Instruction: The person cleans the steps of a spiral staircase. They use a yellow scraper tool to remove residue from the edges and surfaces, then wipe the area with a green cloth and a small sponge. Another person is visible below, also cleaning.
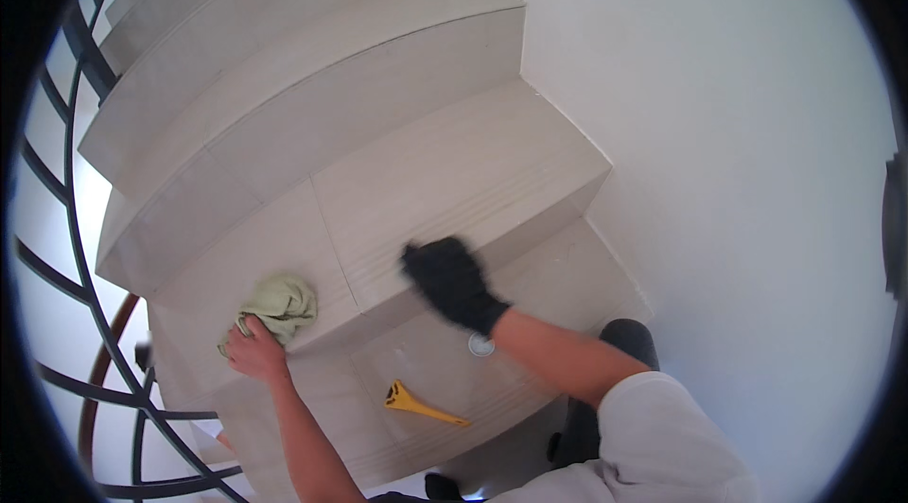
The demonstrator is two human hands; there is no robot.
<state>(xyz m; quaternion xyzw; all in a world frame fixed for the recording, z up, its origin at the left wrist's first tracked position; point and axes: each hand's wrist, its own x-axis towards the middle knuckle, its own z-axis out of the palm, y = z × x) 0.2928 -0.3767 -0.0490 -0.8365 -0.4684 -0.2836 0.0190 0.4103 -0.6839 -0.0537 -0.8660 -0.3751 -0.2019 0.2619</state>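
My bare left hand grips a crumpled pale green cloth, which rests on the left part of a beige tiled stair tread. My right hand, in a black glove, is over the front edge of that same tread. Motion blurs it; its fingers look curled, and I cannot tell whether anything is inside them. On the step below lies a yellow-handled tool, perhaps a scraper. A small round whitish disc sits on that lower step, just under my right wrist.
Curved stairs rise towards the upper left. A white wall bounds them on the right. Dark metal railing bars run down the left side. Part of another person shows beyond the railing at lower left.
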